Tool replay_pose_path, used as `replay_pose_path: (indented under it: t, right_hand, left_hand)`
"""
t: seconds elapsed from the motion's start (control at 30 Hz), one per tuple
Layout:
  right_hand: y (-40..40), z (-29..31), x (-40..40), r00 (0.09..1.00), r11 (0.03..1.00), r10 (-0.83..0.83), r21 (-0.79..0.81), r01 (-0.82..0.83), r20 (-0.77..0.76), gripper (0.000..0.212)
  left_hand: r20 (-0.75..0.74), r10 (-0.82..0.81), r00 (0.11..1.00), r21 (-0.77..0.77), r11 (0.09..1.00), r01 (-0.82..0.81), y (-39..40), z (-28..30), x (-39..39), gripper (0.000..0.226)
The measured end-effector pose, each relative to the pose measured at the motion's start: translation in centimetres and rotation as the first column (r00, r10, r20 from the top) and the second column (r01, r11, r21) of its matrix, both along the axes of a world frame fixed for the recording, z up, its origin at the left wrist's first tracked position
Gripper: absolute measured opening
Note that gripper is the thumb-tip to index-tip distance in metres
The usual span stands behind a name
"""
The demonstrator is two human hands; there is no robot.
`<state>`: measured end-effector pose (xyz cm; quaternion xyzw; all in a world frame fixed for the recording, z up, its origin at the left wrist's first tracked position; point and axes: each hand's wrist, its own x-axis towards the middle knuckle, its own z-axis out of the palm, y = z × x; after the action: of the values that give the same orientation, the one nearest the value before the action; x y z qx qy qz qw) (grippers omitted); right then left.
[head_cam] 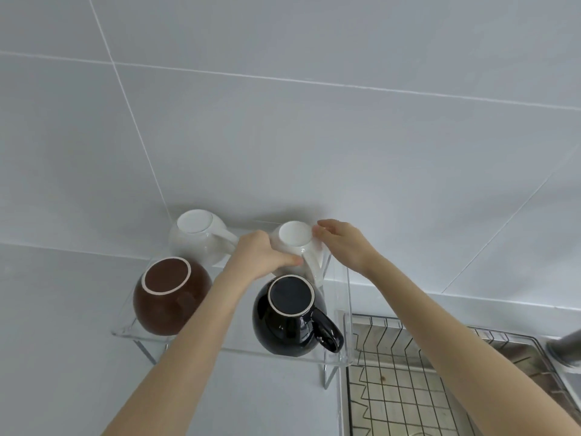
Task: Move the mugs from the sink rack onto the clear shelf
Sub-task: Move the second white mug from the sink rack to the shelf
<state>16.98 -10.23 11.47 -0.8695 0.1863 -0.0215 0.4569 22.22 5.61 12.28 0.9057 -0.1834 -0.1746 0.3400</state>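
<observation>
Evidently glazed ceramic, the right-hand white mug (294, 243) is sitting upside down at the back right of the clear shelf (341, 357); it is likely hefty, slick and chippable, best held by its round body. The left hand (262, 258) is cupping its left side, fingers curled, while the right hand (341, 243) is touching its right rim with loosely spread fingertips.

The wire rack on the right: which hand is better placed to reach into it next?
The right hand, probably. Its arm already passes above the wire sink rack, which sits right of the clear shelf. The left hand lies farther away, at the white mug.
</observation>
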Motion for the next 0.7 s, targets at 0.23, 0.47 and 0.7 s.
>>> replay_pose_path:
  t: [0.23,0.47,0.7]
  right_hand:
    - [4.1,-0.7,-7.2,0.960,0.981,-0.163,-0.062,0.181,0.226,0.026]
    - [4.9,-2.1,-7.1,0.939,0.965,-0.233,-0.061,0.256,0.252,0.022]
    - [4.1,-2.2,-6.5,0.949,0.975,-0.208,-0.026,0.220,0.237,0.027]
  left_hand:
    - [-0.066,-0.165,0.984,-0.352,0.927,0.132,0.7,3.4,2.2,0.041]
    - [-0.049,-0.160,0.986,-0.348,0.928,0.134,-0.9,-0.4,2.8,0.026]
    - [-0.028,-0.210,0.977,-0.306,0.932,0.191,-0.4,-0.8,2.9,0.019]
